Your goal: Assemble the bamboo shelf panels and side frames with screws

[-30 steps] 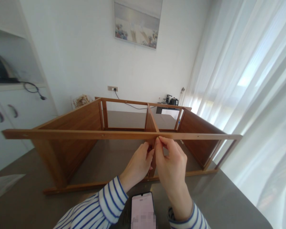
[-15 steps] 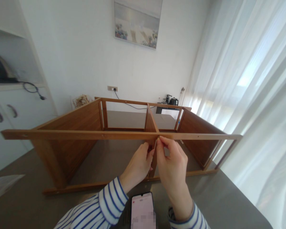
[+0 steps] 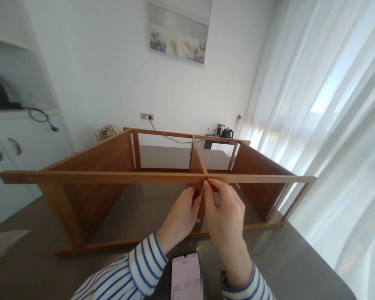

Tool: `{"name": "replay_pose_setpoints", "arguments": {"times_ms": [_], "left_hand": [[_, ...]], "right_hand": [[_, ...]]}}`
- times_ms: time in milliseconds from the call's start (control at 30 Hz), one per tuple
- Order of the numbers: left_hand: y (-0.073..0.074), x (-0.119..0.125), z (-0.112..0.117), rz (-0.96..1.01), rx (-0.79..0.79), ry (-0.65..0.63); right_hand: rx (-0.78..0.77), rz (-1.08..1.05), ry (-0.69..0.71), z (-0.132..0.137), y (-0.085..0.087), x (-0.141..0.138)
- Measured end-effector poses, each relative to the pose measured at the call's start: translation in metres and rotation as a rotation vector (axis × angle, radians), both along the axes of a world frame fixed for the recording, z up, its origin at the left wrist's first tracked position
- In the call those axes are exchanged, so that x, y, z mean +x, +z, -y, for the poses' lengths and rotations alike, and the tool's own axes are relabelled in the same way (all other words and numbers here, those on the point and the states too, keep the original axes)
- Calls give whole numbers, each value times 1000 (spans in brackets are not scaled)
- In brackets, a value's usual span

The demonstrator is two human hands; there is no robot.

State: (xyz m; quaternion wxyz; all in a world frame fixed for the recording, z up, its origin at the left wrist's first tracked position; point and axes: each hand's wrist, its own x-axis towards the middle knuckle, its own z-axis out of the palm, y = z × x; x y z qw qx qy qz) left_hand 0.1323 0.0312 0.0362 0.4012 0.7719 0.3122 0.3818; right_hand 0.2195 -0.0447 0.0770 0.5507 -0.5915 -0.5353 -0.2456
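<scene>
A brown wooden shelf frame (image 3: 90,177) lies on its side on the table, its long near rail (image 3: 162,178) running across in front of me. My left hand (image 3: 183,214) is closed around the front edge of the middle shelf board (image 3: 198,160), just below the rail. At the joint of rail and board, my right hand (image 3: 225,208) pinches a small dark screw (image 3: 207,180) between thumb and forefinger. The fingertips hide most of the screw, which touches or nearly touches the rail.
A phone (image 3: 186,275) with a lit screen lies on the grey table (image 3: 284,258) between my forearms. Clear plastic (image 3: 6,243) is at the left edge. A black cord (image 3: 175,138) runs behind the frame from a wall socket (image 3: 147,116). White curtains (image 3: 340,137) hang at right.
The view has shifted very slightly. Both hands keep their places, and a bit more of the screw shows at my right fingertips.
</scene>
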Motion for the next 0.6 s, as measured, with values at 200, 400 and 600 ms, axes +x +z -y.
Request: {"name": "replay_pose_setpoints", "arguments": {"times_ms": [200, 400, 600], "left_hand": [[1, 0, 2, 10, -27, -3], [-8, 2, -1, 44, -118, -60], [-13, 1, -4, 28, -82, -39]], "right_hand": [[-19, 8, -5, 1, -2, 0], [-54, -3, 6, 15, -7, 6], [-102, 49, -12, 49, -19, 28]]}}
